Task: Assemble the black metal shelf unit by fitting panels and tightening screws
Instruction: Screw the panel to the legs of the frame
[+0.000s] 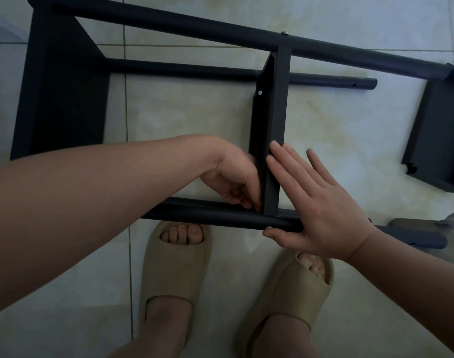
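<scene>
I'm indoors, most likely at home: I stand on a glossy pale cream marbled tile floor (195,125) with thin grey grout lines (126,107), wearing beige moulded open-toe slide slippers (174,270) on bare feet at six o'clock.

Dim and cool-toned throughout, with a bluish cast and low contrast. Lit softly from the top, brightest on the pale floor tiles (200,117) toward the upper right, with a faint sheen there but no hard glare. Soft, diffuse shadows under the black shelf frame (279,104), its dark surfaces short on detail. Darker toward the lower corners. Straight lines bowed near the edges; slight softness on the left forearm (65,202).
</scene>
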`<control>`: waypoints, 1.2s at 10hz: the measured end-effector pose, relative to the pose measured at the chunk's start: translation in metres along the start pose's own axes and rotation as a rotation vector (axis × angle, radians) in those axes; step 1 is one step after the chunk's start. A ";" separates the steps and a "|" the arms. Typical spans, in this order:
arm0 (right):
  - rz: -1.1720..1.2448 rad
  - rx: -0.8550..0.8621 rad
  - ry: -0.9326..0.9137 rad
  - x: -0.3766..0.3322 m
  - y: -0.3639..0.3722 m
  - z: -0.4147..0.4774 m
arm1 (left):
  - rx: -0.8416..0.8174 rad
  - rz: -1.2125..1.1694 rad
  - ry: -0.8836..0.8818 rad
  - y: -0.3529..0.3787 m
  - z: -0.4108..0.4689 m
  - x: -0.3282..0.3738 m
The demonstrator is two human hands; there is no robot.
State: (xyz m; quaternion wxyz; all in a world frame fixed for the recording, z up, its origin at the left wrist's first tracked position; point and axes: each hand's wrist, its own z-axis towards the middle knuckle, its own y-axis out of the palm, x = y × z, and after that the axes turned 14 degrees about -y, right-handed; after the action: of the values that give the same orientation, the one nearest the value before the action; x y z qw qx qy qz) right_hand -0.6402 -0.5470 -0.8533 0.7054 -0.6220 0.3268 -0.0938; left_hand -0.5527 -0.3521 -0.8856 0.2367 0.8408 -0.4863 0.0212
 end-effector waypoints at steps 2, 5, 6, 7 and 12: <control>-0.001 0.010 -0.007 0.000 0.000 0.000 | -0.011 -0.060 0.049 0.004 0.001 -0.003; -0.001 0.001 -0.002 0.000 0.000 0.000 | -0.040 -0.167 0.157 0.008 0.004 -0.011; 0.001 0.003 -0.002 0.000 0.000 0.000 | -0.029 -0.117 0.133 0.004 0.003 -0.010; 0.001 -0.001 -0.003 0.000 0.001 0.000 | -0.003 0.027 0.023 -0.003 -0.001 -0.005; -0.002 0.000 -0.001 0.000 0.000 0.000 | 0.008 0.037 -0.092 -0.003 0.004 0.006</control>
State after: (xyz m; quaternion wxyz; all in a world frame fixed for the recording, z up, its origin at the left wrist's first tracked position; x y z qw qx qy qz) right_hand -0.6400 -0.5472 -0.8539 0.7055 -0.6223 0.3258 -0.0944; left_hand -0.5482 -0.3576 -0.8884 0.2103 0.8327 -0.5120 -0.0112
